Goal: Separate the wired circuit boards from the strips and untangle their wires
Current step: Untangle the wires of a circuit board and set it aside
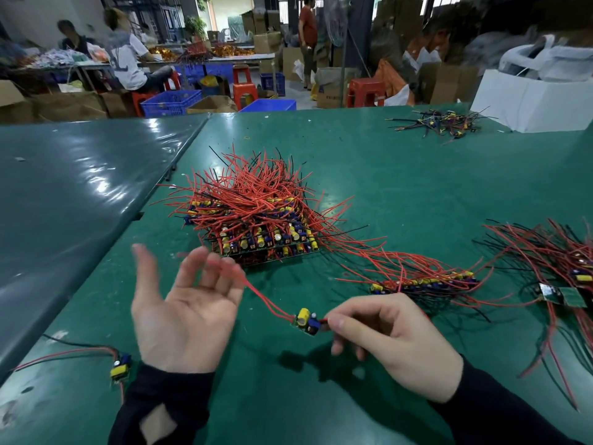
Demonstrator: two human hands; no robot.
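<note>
Nearest the body, a finished board (120,367) lies at the table's left edge beside the left sleeve, its red and black wires running off leftward. Above it the left hand (183,313) is palm up with fingers apart and loosely bent, the red wires (256,292) of a single small board (306,322) draped across its blurred fingertips rather than clamped. The right hand (390,342) pinches that board at its right end, thumb and forefinger together on it, the board lifted just off the green table (353,175). The step in hand looks like combing this board's wires free. To do it well, keep the pinch on the board's edge, not on the yellow part, and let the wires slide through the left fingers in one straight pull so they do not kink. Further right lies a strip of boards (423,282), then a loose bundle (564,268); beyond, the big stack (256,216) waits
</note>
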